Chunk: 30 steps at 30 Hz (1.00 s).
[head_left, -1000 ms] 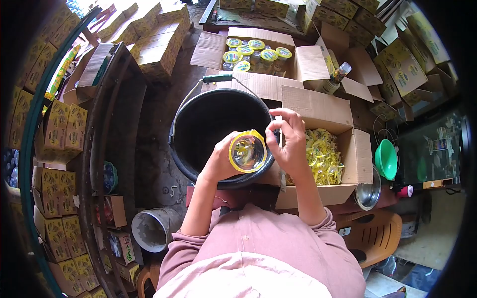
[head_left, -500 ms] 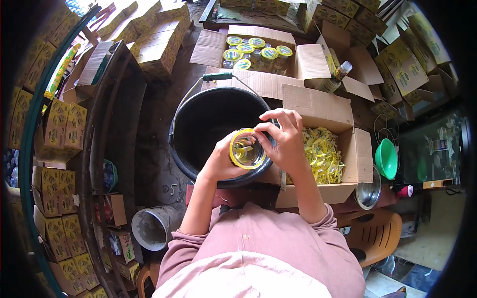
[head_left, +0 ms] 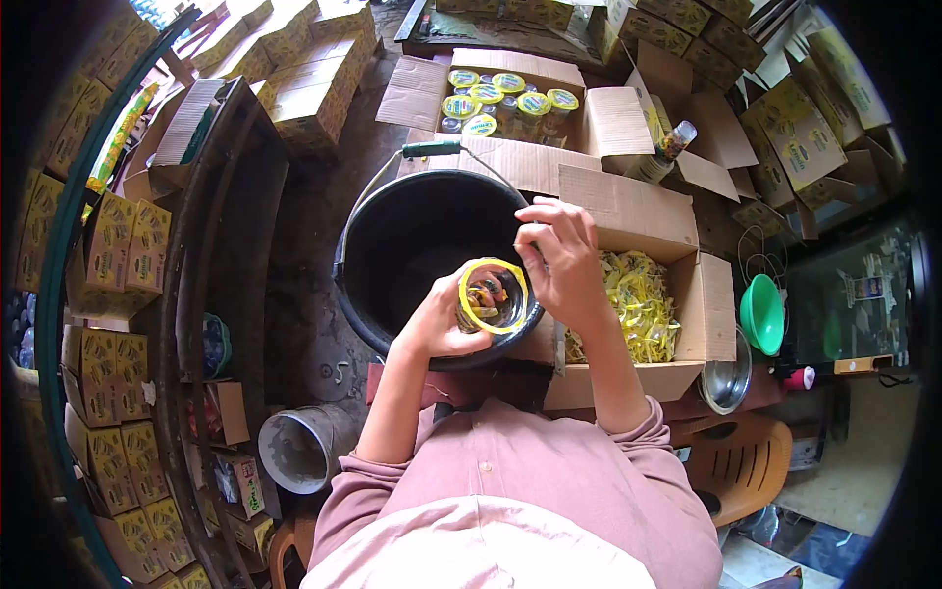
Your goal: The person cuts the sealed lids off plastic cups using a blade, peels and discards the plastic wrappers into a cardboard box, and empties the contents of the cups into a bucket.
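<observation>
My left hand (head_left: 432, 322) is wrapped round a clear plastic cup (head_left: 473, 316) with a yellow rim. Its open mouth faces me, and small dark and reddish shapes show through it, too unclear to name. My right hand (head_left: 564, 257) is just right of the cup, apart from the rim. Its fingers are bent, with thumb and forefinger drawn close together; whatever may be between them is hidden. Both hands are over the near right edge of a large black bucket (head_left: 345, 316) with a green-gripped handle (head_left: 432, 149).
A carton (head_left: 721, 304) of yellow strips (head_left: 638, 294) lies right of my hands. Beyond the bucket, another carton (head_left: 535, 175) contains several yellow-lidded cups (head_left: 488, 93). A green bowl (head_left: 761, 314) and steel bowl (head_left: 726, 378) are at right, a grey pail (head_left: 294, 452) at lower left.
My right hand has come away from the cup's rim, moving slightly up and right. The cup has tipped a little in my left hand, and its inside looks darker.
</observation>
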{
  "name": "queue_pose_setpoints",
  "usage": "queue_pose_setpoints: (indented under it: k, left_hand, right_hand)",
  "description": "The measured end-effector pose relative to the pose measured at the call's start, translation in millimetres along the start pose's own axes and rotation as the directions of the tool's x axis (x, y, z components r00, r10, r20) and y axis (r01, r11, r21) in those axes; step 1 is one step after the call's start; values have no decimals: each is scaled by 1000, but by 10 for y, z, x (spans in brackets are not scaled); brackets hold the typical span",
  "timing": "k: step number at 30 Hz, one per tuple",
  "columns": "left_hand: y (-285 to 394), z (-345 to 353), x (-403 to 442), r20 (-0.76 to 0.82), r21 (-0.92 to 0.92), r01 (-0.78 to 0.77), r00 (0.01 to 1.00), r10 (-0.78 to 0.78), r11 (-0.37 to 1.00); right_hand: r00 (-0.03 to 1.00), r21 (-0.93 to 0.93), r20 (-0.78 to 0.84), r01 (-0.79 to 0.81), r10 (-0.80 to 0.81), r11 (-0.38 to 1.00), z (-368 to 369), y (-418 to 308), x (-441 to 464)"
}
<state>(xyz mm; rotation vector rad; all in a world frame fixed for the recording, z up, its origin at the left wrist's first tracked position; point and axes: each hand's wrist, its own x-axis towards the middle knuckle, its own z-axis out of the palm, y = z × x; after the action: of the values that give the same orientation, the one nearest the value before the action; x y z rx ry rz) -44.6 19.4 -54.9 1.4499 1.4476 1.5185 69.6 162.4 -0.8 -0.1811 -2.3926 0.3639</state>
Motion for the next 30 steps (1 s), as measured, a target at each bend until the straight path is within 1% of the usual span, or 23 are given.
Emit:
queue_pose_setpoints:
  k: [2, 3, 5, 6, 7, 8, 10, 11, 12, 14, 15, 18, 19, 20, 21, 22, 23, 24, 25, 26, 27, 28, 30]
  left_hand:
    - [6, 5, -4, -24, -57, -33, 999, 32, 998]
    - [5, 10, -5, -36, -85, -50, 998, 47, 995]
    - [-11, 29, -3, -96, -86, -126, 988, 117, 988]
    - [-17, 32, -3, -126, -84, -163, 980, 152, 983]
    - [-2, 23, -11, -151, -79, -201, 971, 188, 976]
    - [-1, 18, -15, -155, -52, -207, 968, 196, 977]
    - [-1, 14, -6, -161, 1, -221, 962, 218, 975]
    - [13, 20, -13, -169, 12, -190, 967, 190, 982]
    - [13, 26, -10, -169, 44, -184, 967, 189, 982]
    - [9, 42, -4, -171, 108, -172, 967, 188, 979]
    - [13, 48, -8, -162, 122, -147, 973, 166, 982]
    - [16, 48, 9, -153, 189, -103, 979, 133, 976]
    - [12, 52, 16, -157, 225, -101, 978, 138, 969]
    - [9, 57, 15, -159, 260, -98, 977, 142, 961]
    - [5, 63, 15, -161, 309, -100, 975, 156, 946]
    - [1, 69, 18, -161, 358, -104, 972, 171, 928]
    - [2, 73, 16, -161, 406, -106, 969, 185, 908]
    - [11, 70, 24, -144, 439, -109, 971, 189, 892]
    - [25, 57, 34, -129, 473, -111, 973, 194, 874]
    - [35, 43, 37, -115, 507, -113, 974, 197, 855]
    - [19, 58, 43, -119, 529, -126, 968, 220, 839]
    - [-16, 62, 41, -99, 552, -117, 974, 204, 826]
    - [-14, 93, 41, -77, 589, -139, 971, 226, 796]
  right_hand:
    - [994, 72, -41, -99, 102, 992, -63, 34, -61]
    - [984, 93, -115, -129, 139, 987, -87, 69, -110]
    - [962, 82, -219, -147, 161, 986, -119, 282, -349]
    - [936, 33, -253, -246, 246, 969, -134, 335, -485]
    - [919, -13, -269, -302, 287, 953, -160, 418, -631]
    - [900, -58, -287, -358, 328, 932, -193, 500, -783]
    - [886, -285, -239, -456, 398, 843, -269, 616, -1062]
    - [864, -375, -217, -504, 455, 778, -290, 654, -1193]
    - [850, -449, -122, -507, 512, 735, -305, 744, -1377]
    - [805, -783, -118, -436, 581, 445, -274, 706, -1520]
    - [728, -748, -128, -517, 674, 417, -269, 677, -1495]
    - [789, -477, -164, -588, 592, 653, -337, 561, -1247]
    - [844, -329, -207, -536, 494, 778, -333, 510, -1099]
    - [862, -235, -273, -489, 426, 840, -301, 354, -908]
    - [878, -114, -274, -435, 393, 893, -266, 173, -733]
    - [935, -153, -192, -328, 298, 932, -284, -14, -581]
    - [971, -111, -104, -224, 213, 968, -261, -171, -435]
    - [985, -128, -19, -175, 174, 976, -180, -247, -360]
    - [981, -163, 52, -178, 188, 970, -129, -330, -293]
    - [973, -103, 101, -196, 206, 975, -49, -324, -276]
    - [946, -71, 187, -256, 265, 964, -48, -368, -250]
    - [908, -45, 277, -314, 314, 948, -53, -404, -224]
    - [932, -71, 269, -232, 242, 970, 103, -320, -238]
